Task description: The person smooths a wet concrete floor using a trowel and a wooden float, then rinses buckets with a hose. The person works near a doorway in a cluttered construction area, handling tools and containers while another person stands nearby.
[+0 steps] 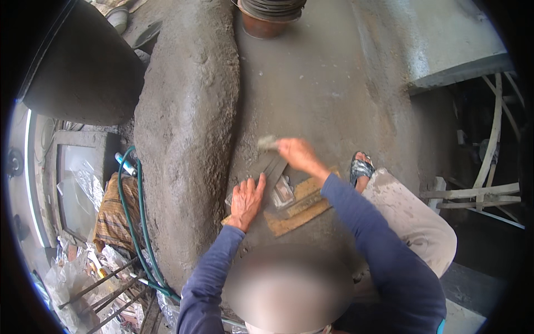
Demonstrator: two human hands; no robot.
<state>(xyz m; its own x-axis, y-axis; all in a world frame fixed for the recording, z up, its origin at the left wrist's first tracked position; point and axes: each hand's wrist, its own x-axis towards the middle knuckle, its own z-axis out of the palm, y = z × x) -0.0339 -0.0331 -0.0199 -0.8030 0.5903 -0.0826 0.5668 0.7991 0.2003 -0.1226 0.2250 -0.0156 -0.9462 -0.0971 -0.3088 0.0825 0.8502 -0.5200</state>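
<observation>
Blurred and rounded, a pale shape fills six o'clock between navy fabric sleeves. Toward twelve, just above centre, the right hand has its grip closed around a pale, rough-looking tool, forearm slanting from four. At seven, the left hand lies palm-down, index finger stretched to a flat dark strip; its grip I cannot tell.

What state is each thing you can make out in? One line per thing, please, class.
Left hand: open, palm down
Right hand: closed on a blurred tool
Tan board: lying flat
Green hose: bent into a loop
Reddish-brown pot: upright, holding dark coils
Sandal: worn
Grey ridge: rough-surfaced
</observation>
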